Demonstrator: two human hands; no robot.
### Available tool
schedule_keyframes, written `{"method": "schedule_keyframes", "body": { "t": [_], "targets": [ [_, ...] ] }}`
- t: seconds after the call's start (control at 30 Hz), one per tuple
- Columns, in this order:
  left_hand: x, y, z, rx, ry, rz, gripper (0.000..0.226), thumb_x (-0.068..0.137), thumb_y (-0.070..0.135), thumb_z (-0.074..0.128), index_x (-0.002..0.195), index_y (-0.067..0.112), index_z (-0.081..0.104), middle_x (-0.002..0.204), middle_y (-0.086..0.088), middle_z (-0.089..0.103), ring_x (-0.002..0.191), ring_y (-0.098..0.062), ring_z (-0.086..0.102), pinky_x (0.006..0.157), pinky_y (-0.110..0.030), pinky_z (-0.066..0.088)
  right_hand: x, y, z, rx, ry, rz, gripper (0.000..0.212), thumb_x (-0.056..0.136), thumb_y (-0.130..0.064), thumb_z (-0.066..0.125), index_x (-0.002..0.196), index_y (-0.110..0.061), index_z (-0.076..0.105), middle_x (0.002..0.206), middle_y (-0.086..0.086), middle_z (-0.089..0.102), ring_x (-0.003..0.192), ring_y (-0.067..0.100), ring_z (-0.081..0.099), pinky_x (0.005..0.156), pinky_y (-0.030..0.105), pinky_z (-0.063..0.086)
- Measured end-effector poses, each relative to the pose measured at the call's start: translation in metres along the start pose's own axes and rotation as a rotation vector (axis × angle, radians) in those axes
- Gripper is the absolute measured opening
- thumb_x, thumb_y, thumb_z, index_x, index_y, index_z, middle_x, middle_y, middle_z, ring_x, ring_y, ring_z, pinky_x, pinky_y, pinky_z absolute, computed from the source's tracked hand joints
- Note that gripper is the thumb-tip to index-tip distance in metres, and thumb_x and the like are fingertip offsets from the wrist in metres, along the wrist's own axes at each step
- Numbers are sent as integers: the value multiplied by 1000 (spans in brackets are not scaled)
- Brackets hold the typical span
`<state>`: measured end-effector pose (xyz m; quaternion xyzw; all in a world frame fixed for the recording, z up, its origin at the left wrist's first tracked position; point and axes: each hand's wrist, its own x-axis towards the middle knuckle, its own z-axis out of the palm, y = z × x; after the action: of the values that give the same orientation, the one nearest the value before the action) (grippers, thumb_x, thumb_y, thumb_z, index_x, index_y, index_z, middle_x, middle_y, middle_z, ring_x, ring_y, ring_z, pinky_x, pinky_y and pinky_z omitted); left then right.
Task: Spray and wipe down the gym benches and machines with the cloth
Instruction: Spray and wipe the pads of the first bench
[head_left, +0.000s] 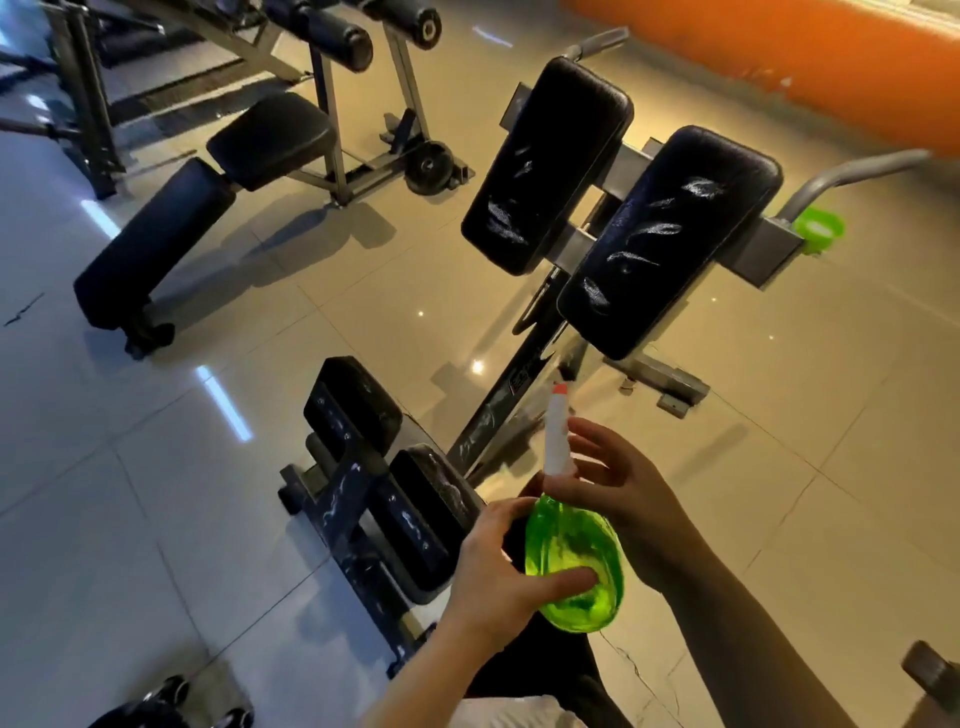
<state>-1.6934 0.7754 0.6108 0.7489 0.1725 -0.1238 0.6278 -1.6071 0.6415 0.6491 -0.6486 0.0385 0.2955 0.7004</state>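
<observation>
Spray bottle (571, 561) in both hands' grip above glossy tiled floor (156, 493), wet pads (670, 239).

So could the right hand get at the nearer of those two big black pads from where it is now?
Probably yes, once freed. Only bare floor and open air lie between the right hand and the nearer pad. But its fingers are at the neck of the green spray bottle, which the left hand also holds.

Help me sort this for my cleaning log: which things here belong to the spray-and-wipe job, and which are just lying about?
Belongs to the job:
green spray bottle, gripped by left hand and right hand
two streaked black pads
black bench

Just lying about:
green bowl
orange wall
No cloth visible.
</observation>
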Motion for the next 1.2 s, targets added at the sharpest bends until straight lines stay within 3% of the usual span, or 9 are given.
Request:
{"method": "schedule_keyframes", "body": {
  "t": [0.17,0.3,0.5,0.67,0.77,0.87,0.97,1.07,1.2],
  "targets": [
    [-17,-5,5,13,-61,42,69,55,46,91,113,38,54,116,13,59,111,-4,56,88,-14,48,-27,17,-6,11,1,1,84,52,-23,88,129,-26,53,120,3,66,98,23,69,75,36,58],
    [-22,-11,19,33,-74,31,77,43,63,84,110,39,54,115,12,59,110,-5,57,95,-25,51,-37,30,-11,-62,44,-10,82,50,-36,88,124,-37,53,128,-7,59,106,21,65,84,41,58],
    [-14,-17,31,6,-53,-36,65,58,39,91,109,42,51,113,13,58,108,-3,56,91,-22,51,-26,41,-21,-156,38,-18,73,60,-29,84,125,-35,51,126,-8,58,95,17,68,77,33,58],
    [13,-25,36,-60,7,-148,63,60,43,89,113,39,55,118,6,61,110,-8,58,94,-37,54,14,55,-44,-112,65,23,68,58,-28,84,121,-30,59,121,-4,64,90,20,70,78,38,59],
    [36,-36,42,-105,137,-234,45,69,41,83,108,39,61,113,3,64,108,-13,61,91,-41,56,46,70,-73,-88,43,100,75,54,-26,91,123,-23,61,117,-3,67,90,23,71,77,38,59],
    [57,-55,58,-156,312,-333,23,86,21,72,99,39,65,106,-1,69,100,-17,66,90,-45,56,87,87,-106,-166,-45,189,68,54,-28,86,118,-27,63,113,-9,66,87,21,71,72,30,58],
    [78,-73,79,-237,467,-467,26,93,12,63,97,37,67,98,-3,71,91,-19,69,87,-44,57,142,115,-134,-289,-205,308,57,65,-16,88,114,-30,62,116,-9,64,91,16,68,80,28,55],
    [97,-100,97,-258,640,-556,31,94,6,60,95,37,68,108,0,70,103,-22,66,96,-45,52,198,153,-147,-418,-400,422,50,71,-11,83,114,-27,62,118,-5,63,101,14,63,90,29,49],
    [122,-141,123,-240,767,-654,30,96,9,58,99,38,66,117,0,67,111,-21,62,97,-43,52,263,203,-144,-586,-656,476,40,75,-10,81,111,-17,67,105,-4,63,85,-1,57,73,6,43]
  ]
}}
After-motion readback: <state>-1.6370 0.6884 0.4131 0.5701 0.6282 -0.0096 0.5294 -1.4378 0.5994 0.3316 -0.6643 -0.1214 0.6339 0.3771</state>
